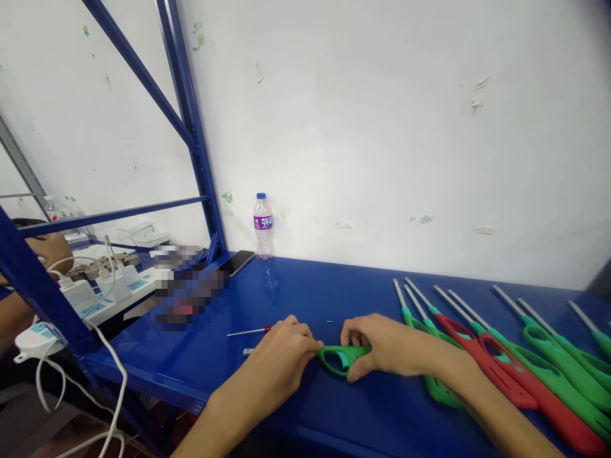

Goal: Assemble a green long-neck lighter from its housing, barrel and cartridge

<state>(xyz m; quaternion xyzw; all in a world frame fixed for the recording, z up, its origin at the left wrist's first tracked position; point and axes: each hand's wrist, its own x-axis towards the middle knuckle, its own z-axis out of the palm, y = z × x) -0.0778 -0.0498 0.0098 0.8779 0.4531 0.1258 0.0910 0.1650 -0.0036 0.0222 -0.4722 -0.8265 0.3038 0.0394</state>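
Observation:
A green lighter body (337, 360) with an oval opening and a teal trigger lies low over the blue table (305, 292), between my hands. My right hand (375, 346) grips its right part, fingers behind and thumb in front. At its left end, my left hand (289, 350) pinches the tip with thumb and forefinger. A screwdriver (248, 332) with a red handle lies behind my left hand, and a small whitish piece (247, 351) shows beside that hand. One tiny metal part (329, 321) rests on the table behind the lighter body.
Several long-nosed green and red lighters (510, 369) lie along the right side. At the back stand a bottle (263, 229) and, beside it, a phone (236, 262). On the left are a blue frame post (203, 165), power strips (128, 289), white cables and another person's hand (52, 251).

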